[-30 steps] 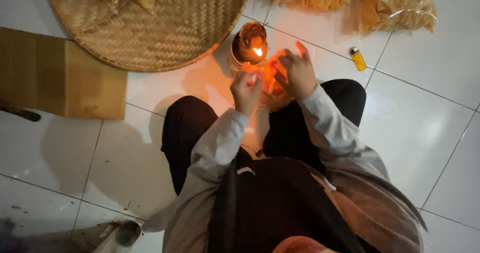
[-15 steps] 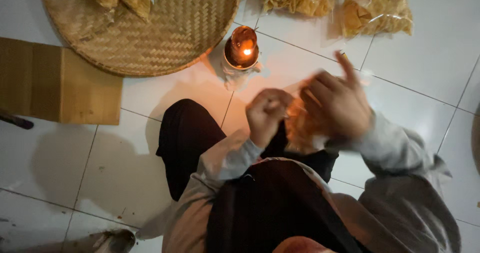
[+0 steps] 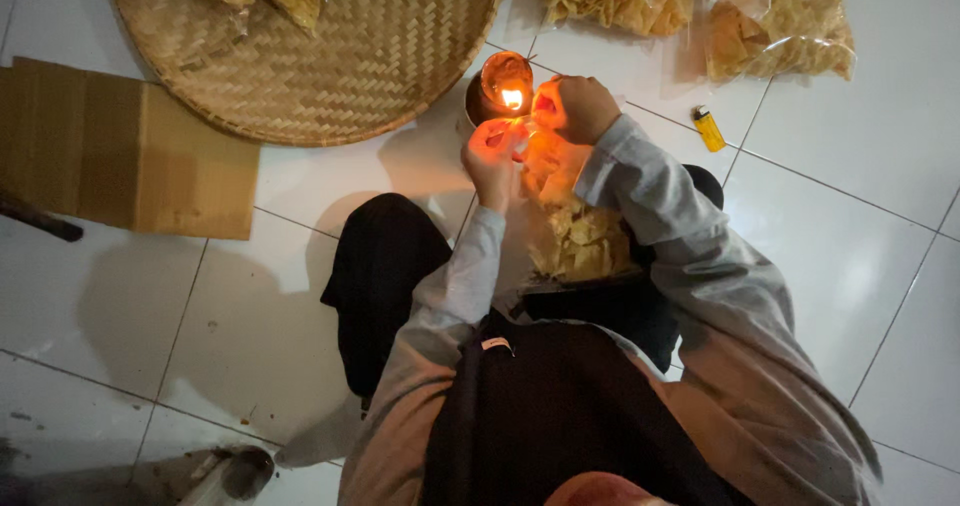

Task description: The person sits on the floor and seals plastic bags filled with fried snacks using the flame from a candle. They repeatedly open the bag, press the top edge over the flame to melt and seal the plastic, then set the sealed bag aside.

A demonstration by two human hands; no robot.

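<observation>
Both hands pinch the top edge of a clear bag of chips [image 3: 578, 238] that rests in the lap: the left hand [image 3: 493, 156] and the right hand [image 3: 577, 106] are each closed on the plastic, holding it right beside the flame of a small lamp [image 3: 505, 84] on the white tiled floor [image 3: 850, 266]. Beyond lie two sealed clear chip packets [image 3: 780, 31], a yellow lighter [image 3: 709, 128], a round woven tray [image 3: 340, 56] and a flat cardboard piece [image 3: 120, 146].
</observation>
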